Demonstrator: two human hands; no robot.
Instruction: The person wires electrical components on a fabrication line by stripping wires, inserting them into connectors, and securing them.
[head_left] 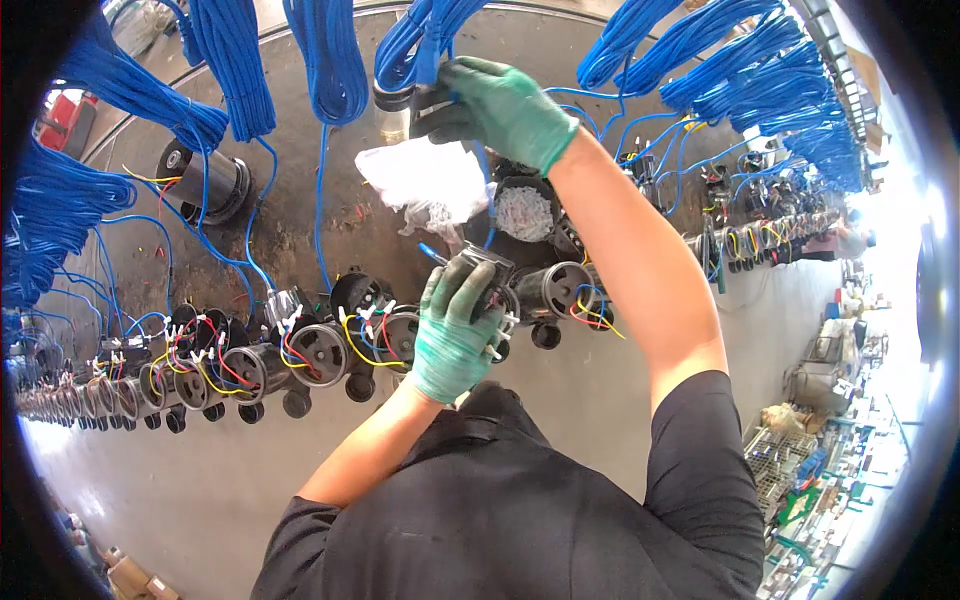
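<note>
My left hand (460,325), in a green glove with dark-coated fingers, is closed on a black motor part (490,265) at the near edge of the bench. White connectors poke out beside its fingers. My right hand (495,108), gloved the same way, is raised over the far side, its fingers bent round a blue cable (428,65) below a hanging coil; a bit of blue shows between the fingers. Between the hands lie a crumpled white bag (425,180) and a dark tub of whitish small pieces (525,210). A blue pen-like stick (432,254) lies beside the left fingers.
Black cylindrical motor housings (320,355) with red, yellow and blue wires line the near edge of the dark bench (250,290). Coils of blue cable (232,70) hang along the far side. Another motor (205,180) stands at left. Crates and racks (780,460) stand at far right.
</note>
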